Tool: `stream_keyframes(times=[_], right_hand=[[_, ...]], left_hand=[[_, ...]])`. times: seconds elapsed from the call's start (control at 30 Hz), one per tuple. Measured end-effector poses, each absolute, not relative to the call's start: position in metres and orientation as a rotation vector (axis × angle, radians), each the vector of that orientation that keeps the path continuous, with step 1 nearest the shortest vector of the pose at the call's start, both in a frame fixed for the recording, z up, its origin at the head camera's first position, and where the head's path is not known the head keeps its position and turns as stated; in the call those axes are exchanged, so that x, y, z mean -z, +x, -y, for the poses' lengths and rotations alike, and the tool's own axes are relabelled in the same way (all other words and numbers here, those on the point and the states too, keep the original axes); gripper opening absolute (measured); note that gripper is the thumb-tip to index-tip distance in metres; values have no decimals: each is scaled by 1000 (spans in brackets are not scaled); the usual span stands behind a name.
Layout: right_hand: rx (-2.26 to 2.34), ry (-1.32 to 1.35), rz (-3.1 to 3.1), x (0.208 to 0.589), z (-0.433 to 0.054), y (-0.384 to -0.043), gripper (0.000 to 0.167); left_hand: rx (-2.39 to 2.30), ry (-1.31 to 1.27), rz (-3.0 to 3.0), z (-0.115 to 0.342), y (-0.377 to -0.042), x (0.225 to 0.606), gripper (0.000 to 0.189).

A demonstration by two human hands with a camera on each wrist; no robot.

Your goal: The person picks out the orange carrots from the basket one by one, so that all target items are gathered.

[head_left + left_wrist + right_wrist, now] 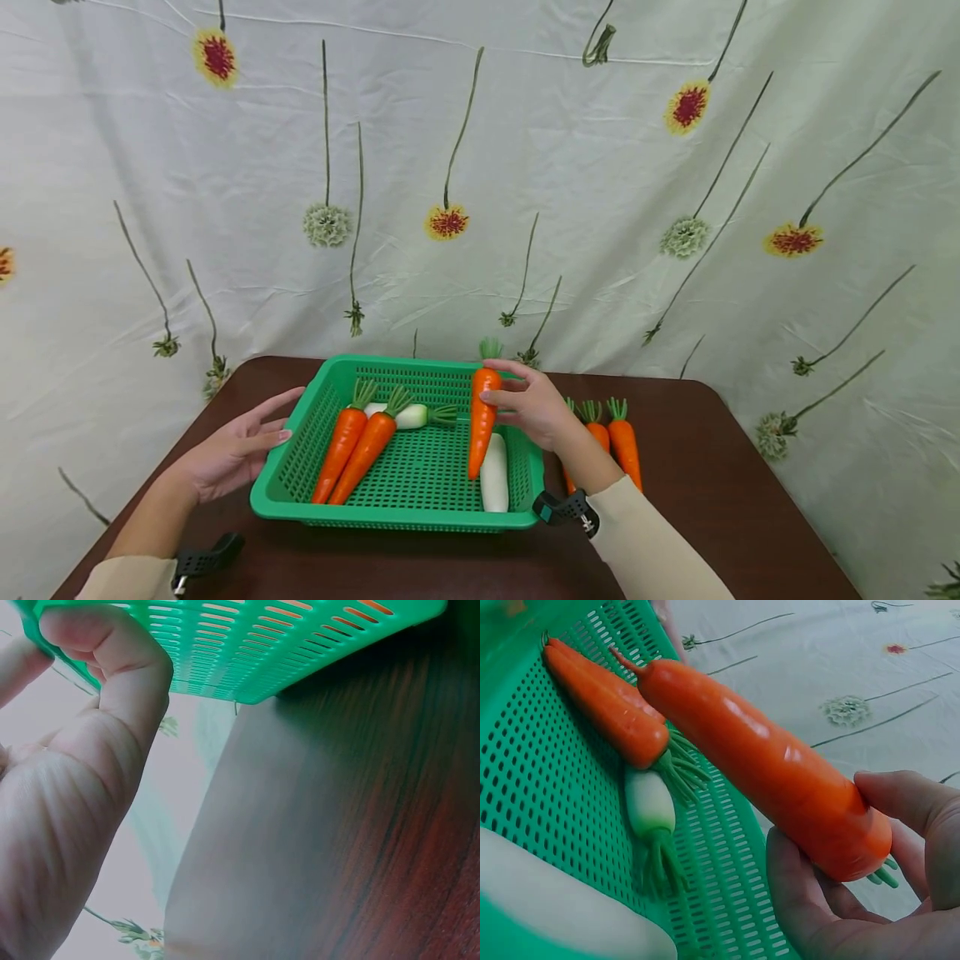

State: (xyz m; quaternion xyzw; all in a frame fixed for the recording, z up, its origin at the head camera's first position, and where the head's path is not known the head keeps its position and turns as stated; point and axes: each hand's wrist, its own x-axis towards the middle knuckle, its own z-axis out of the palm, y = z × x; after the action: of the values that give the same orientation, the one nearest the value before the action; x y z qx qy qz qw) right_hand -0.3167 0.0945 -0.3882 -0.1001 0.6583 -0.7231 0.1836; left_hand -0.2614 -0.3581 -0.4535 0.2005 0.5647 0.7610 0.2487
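My right hand holds an orange carrot by its thick end, thumb on one side and fingers on the other. The carrot hangs point down over the right part of a green basket. Seen from the right wrist, the carrot spans the view above the basket wall. At the basket's left rim, my left hand grips the edge with thumb and fingers, as the left wrist view also shows. Inside lie two carrots at the left, a white radish behind them and another white radish at the right.
Several more carrots lie on the dark brown table to the right of the basket, partly hidden by my right forearm. A white cloth printed with flowers hangs behind the table.
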Motion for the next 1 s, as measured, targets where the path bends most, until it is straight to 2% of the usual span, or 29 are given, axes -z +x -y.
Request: stream_keyframes(times=[1.0], right_hand=[[2242, -189, -1861, 396, -175, -299, 62]], left_hand=[[-2100, 560, -1543, 359, -264, 457, 69]])
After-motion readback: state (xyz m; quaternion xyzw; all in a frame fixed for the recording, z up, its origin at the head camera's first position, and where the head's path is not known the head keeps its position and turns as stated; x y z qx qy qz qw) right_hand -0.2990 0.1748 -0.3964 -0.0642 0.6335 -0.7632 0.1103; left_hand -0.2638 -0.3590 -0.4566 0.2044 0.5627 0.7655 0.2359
